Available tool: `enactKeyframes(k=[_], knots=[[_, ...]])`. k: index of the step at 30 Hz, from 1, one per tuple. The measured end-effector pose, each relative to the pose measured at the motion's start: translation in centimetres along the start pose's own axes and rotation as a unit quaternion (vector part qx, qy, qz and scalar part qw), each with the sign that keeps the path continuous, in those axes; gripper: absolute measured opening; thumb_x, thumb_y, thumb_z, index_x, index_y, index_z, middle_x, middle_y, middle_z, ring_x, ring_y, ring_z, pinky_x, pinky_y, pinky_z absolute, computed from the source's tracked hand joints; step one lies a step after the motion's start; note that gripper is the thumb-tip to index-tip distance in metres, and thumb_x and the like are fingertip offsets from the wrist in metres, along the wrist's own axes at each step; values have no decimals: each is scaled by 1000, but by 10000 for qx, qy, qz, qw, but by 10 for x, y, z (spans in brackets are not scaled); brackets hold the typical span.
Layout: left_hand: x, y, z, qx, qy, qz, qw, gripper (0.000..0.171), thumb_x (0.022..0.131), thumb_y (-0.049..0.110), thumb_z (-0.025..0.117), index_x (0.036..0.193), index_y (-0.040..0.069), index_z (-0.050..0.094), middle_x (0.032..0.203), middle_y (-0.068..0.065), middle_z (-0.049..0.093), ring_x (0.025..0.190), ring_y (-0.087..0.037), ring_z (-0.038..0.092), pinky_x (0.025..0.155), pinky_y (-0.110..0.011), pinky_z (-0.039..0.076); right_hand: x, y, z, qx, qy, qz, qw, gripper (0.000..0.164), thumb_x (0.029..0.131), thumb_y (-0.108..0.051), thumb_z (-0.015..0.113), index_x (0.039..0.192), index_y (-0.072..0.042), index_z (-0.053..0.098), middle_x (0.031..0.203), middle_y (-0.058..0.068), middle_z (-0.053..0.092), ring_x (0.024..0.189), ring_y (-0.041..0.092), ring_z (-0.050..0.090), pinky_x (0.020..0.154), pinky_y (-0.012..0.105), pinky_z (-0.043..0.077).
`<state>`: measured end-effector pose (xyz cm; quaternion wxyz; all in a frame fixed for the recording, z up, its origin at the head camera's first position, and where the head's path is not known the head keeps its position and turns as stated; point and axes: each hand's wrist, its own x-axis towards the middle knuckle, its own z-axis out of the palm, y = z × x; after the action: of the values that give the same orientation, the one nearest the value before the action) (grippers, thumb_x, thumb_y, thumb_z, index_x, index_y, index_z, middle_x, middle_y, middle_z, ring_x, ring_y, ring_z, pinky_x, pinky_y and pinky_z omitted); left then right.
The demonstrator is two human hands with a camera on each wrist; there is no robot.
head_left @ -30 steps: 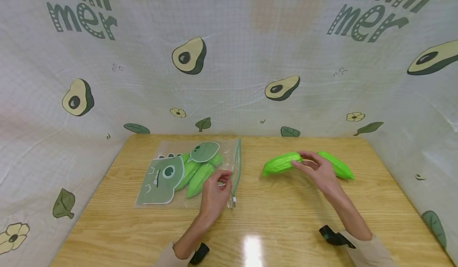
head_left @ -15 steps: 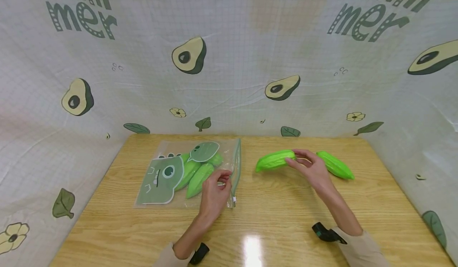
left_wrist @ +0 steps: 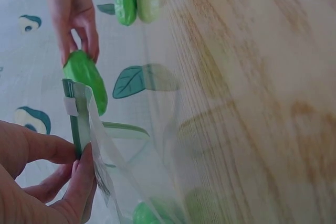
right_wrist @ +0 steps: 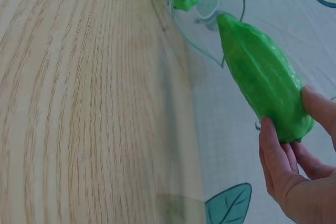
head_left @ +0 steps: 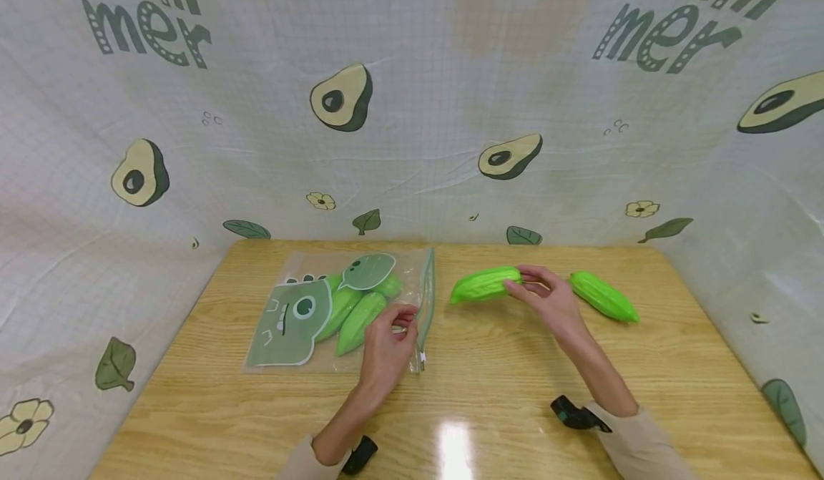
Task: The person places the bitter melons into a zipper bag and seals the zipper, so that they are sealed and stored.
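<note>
A clear slider bag [head_left: 273, 344] with a green dinosaur print lies on the left of the table, several green bitter melons [head_left: 360, 322] inside it. My left hand [head_left: 386, 351] pinches the upper layer at the bag's mouth; in the left wrist view the green zip edge [left_wrist: 76, 124] stands lifted and the mouth gapes. To the right of the bag, my right hand [head_left: 552, 305] grips a bright green bitter melon [head_left: 483, 285] by one end, thumb on one side and fingers on the other. In the right wrist view this bitter melon [right_wrist: 262, 77] points its tapered tip toward the bag.
Another bitter melon [head_left: 604, 297] lies on the wooden table [head_left: 502, 387] at the right, behind my right hand. A white slider [head_left: 423, 357] sits at the near end of the zip. A cloth [head_left: 418, 108] printed with avocados rises along the table's back and sides.
My right hand has carried the bitter melon leftward, away from the one on the table and closer to the bag's mouth. The left hand and the bag have stayed in place.
</note>
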<state>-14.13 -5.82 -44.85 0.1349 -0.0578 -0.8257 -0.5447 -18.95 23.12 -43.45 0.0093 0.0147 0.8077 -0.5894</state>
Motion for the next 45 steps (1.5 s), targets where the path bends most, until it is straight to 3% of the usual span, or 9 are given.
enactKeyframes(k=[8,33,45], knots=[[0,-1,0,-24,37,11,10000,18,89,-10,65,103,-2,73,93,-11,71,85,-23,70,69,-25,60,7,2,12,202,-11,-54,9998,60,95,-35,75,142,-4,55,133,14,57,112,9,62,88,15,52],[2,0,1,-94,66,-71,9999,19,88,-10,66,103,0,73,93,-9,71,85,-22,70,70,-25,60,20,-1,48,571,-139,-186,9981,54,95,-27,76,139,-1,57,130,18,59,106,8,65,87,19,53],[2,0,0,-115,95,-84,9999,20,88,-9,66,103,0,74,94,-10,71,86,-22,70,70,-26,60,24,-1,62,570,-208,-169,9980,53,94,-28,77,137,-3,58,129,17,59,111,18,64,86,19,53]])
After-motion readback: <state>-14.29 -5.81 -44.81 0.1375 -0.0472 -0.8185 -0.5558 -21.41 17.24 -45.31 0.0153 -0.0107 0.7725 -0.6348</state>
